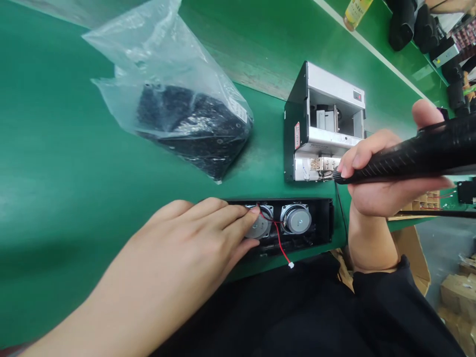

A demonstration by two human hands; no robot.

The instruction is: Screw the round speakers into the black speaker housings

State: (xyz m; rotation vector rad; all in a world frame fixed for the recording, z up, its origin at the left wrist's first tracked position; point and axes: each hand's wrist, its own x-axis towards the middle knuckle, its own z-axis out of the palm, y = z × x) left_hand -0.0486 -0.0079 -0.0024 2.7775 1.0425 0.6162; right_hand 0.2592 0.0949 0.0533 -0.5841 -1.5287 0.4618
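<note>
A long black speaker housing [323, 223] lies at the near edge of the green bench, with two round silver speaker drivers [296, 218] inside. A red wire [280, 245] with a small white plug runs out of it toward me. My left hand [193, 238] lies over the housing's left part, fingers together, fingertips pressing on the left driver. My right hand [383, 173] is wrapped round a black electric screwdriver [412, 156], held level. Its tip sits at the slot of a grey screw feeder box [327, 124].
A clear plastic bag [174, 94] with black parts lies at the back left on the green bench [55, 173]. A white line crosses the bench behind. Black parts and a bottle [356, 12] stand at the far right. Cardboard boxes [457, 292] sit on the floor to the right.
</note>
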